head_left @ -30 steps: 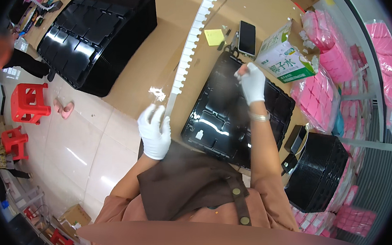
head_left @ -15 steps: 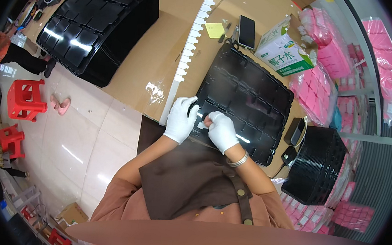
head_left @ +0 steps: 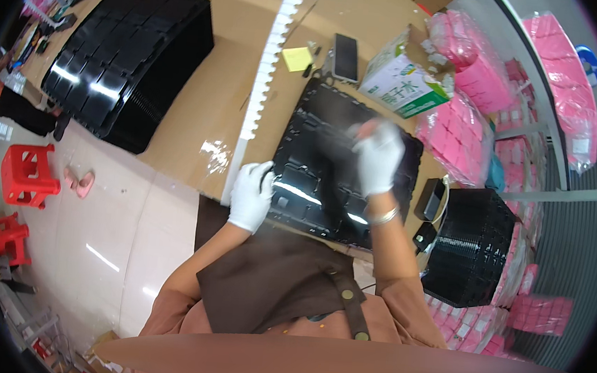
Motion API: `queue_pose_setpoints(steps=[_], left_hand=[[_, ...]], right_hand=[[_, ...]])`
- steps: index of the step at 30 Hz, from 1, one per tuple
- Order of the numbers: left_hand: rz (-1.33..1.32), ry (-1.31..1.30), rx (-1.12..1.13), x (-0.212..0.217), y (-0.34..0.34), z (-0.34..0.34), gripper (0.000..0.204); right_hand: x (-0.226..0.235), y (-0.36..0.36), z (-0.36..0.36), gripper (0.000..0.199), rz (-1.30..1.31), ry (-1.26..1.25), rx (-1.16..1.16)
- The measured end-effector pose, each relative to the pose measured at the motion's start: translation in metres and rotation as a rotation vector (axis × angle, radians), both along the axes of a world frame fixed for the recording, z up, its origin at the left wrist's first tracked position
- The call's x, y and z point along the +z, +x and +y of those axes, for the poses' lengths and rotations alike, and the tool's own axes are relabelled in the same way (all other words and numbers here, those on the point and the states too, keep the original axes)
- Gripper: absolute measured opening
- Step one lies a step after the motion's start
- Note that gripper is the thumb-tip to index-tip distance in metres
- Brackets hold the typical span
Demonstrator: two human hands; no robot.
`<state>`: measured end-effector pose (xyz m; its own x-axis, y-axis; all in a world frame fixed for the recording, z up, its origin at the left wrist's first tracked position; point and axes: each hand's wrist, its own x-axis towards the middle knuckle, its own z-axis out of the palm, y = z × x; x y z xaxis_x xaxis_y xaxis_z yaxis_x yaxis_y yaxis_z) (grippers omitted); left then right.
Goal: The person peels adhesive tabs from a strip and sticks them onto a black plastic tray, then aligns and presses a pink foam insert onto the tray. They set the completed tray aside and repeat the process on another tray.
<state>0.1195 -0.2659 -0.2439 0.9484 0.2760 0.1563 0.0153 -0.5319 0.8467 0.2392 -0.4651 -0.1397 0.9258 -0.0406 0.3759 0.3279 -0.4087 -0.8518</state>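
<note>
A glossy black plastic tray [head_left: 306, 173] with molded rectangular cells lies on the cardboard-covered table in front of me. My left hand [head_left: 250, 198], in a white glove, is at its left edge, fingers curled against the rim. Over the tray's right half hovers my right hand [head_left: 381, 158], also gloved, with a bare fingertip showing. Motion smears its fingers, so whether it holds anything is hidden. A dark blurred streak lies below it across the tray. At the tray's near-left corner is a small pale patch [head_left: 282, 202].
A tall stack of black trays [head_left: 141, 41] stands at the left; another tray stack [head_left: 472, 246] is at the right. Beyond my tray are a phone [head_left: 346, 58], a yellow note [head_left: 297, 59] and a carton [head_left: 405, 79]. A white toothed strip [head_left: 254, 106] crosses the table. Pink wrapped packs [head_left: 457, 136] fill the right.
My right hand has lifted from the tray's near-left part and swung right and away from me. My left hand stays by the left edge. The whole view has shifted slightly.
</note>
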Motion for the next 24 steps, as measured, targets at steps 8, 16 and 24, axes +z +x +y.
queue_pose_setpoints(steps=[8, 16, 24], left_hand=[[-0.163, 0.183, -0.057, 0.036, 0.0, -0.011, 0.027], [-0.109, 0.154, -0.049, 0.045, -0.006, 0.006, 0.019], [-0.018, 0.012, -0.078, 0.049, 0.014, -0.009, 0.017]], right_hand=[[0.054, 0.206, -0.158, 0.024, 0.012, -0.549, -0.165], [-0.015, 0.178, -0.289, 0.02, 0.182, -0.754, -0.823], [-0.107, 0.145, -0.31, 0.015, 0.249, -0.817, -0.725]])
